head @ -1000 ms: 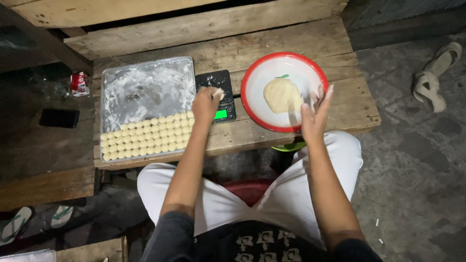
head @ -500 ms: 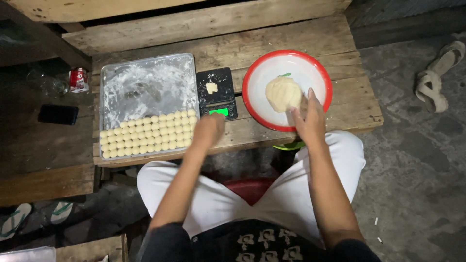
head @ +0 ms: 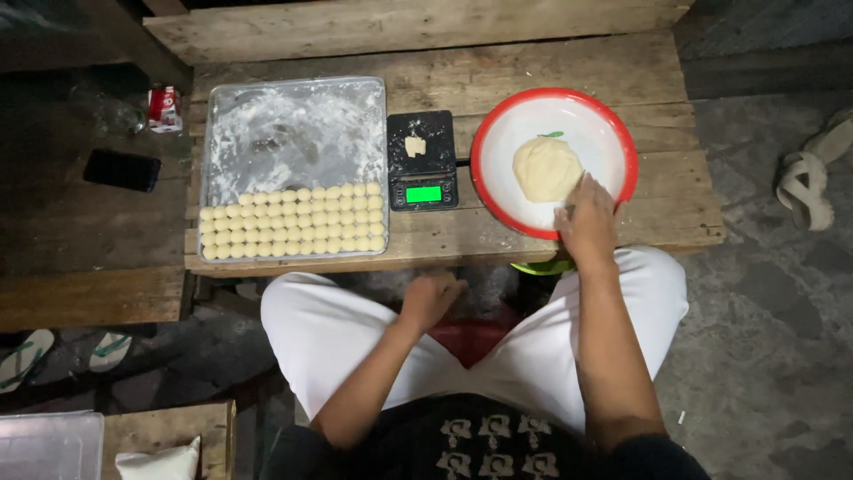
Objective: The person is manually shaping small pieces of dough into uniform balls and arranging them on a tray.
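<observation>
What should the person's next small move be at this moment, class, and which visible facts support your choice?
Probably the right hand should pinch off a bit more dough from the dough lump in the red-rimmed bowl. Its fingers already rest at the lump's edge, only a small piece sits on the scale, and the left hand is closed over the lap, away from the tray.

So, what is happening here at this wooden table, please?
A seated person works dough into small portions. The right hand reaches into the red-rimmed bowl and touches the dough lump. The left hand is loosely closed over the lap, holding nothing visible. One small dough piece sits on the digital scale. The floured metal tray holds neat rows of dough balls along its near edge.
</observation>
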